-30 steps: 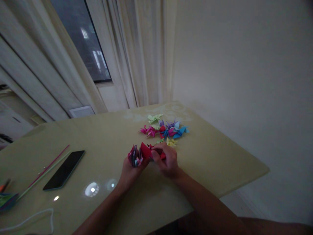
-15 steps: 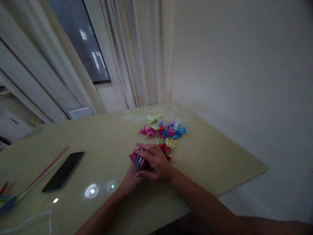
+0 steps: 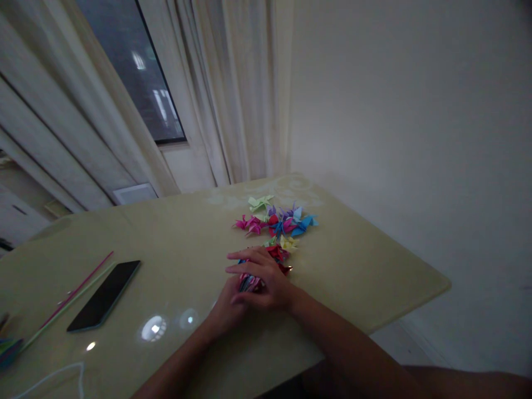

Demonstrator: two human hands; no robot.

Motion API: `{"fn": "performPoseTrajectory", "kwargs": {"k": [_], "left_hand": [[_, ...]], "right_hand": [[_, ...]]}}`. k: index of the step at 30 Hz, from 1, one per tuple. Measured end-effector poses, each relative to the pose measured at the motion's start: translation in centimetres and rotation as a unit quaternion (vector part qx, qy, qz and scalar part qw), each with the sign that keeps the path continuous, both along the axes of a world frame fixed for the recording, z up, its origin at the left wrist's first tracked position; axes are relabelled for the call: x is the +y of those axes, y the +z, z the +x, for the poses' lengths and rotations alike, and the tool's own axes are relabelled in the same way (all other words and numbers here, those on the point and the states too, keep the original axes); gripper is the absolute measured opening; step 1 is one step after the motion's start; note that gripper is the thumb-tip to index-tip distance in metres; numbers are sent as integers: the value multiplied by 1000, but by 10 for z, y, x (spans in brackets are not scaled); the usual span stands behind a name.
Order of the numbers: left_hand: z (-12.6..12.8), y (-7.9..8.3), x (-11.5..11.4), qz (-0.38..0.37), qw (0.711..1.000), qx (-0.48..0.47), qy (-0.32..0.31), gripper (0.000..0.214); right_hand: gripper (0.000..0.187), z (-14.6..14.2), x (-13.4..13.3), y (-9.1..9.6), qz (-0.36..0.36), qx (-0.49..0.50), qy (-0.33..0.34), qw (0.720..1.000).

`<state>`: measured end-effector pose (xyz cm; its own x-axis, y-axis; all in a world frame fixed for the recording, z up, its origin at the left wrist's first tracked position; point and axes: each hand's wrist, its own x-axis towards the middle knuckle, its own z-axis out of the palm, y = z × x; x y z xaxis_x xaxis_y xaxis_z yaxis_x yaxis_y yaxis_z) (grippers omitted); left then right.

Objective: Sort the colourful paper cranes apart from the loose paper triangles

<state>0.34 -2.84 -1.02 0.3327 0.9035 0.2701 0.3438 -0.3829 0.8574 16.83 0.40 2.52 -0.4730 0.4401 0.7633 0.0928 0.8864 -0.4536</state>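
A thick wad of coloured paper (image 3: 250, 284), with many edges showing in stripes, is between my two hands low over the table. My left hand (image 3: 228, 305) is closed on its near left side, most of the fingers hidden behind the wad. Over the top lies my right hand (image 3: 268, 280), its fingers bent across the wad and its thumb on the near side. Just beyond my right hand are red paper cranes (image 3: 279, 254) and a yellow one (image 3: 288, 244). Farther back sits a group of pink (image 3: 254, 224), blue (image 3: 305, 225), purple and pale green (image 3: 260, 203) folded cranes.
On the left of the glossy table (image 3: 353, 266) lies a dark phone (image 3: 106, 296) alongside a pink and a green thin strip (image 3: 68, 307). A white cable (image 3: 54, 374) and a blurred colourful item (image 3: 9, 352) are at lower left. A wall rises on the right.
The wad of paper has turned and drawn in beneath my right hand, so its pink corner no longer juts out to the left. My left hand has shifted slightly right. The cranes stay put.
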Motion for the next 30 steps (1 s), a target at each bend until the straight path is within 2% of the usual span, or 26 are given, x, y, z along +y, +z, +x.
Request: {"fn": "performPoseTrajectory", "kwargs": {"k": [4,9,13,17,19,21,23,27,30], "left_hand": [[-3,-6,0,27,999,26,20,33],[-2,-3,-1,-36,998,49,-23,29],[2,0,-4,-46,995,63,-54,23],[4,7,-2,-54,996,61,-30,28],[2,11,-1,-52,997,53,-16,37],[1,12,-1,-51,997,49,-26,46],[2,9,-3,-54,996,56,-45,49],[5,0,-8,-32,995,87,-37,45],[1,1,-4,-15,992,106,-72,49]], "right_hand": [[28,-4,-3,-2,15,-1,-9,1000],[47,-6,-1,-6,58,-14,-64,996],[52,-5,3,-8,96,7,-85,992],[49,10,12,-1,54,67,-170,982],[49,22,18,2,14,97,-234,967],[51,32,23,3,-8,104,-265,958],[53,34,24,1,1,89,-247,965],[60,22,20,-6,18,37,-142,989],[70,24,20,-6,-17,78,-115,990]]}}
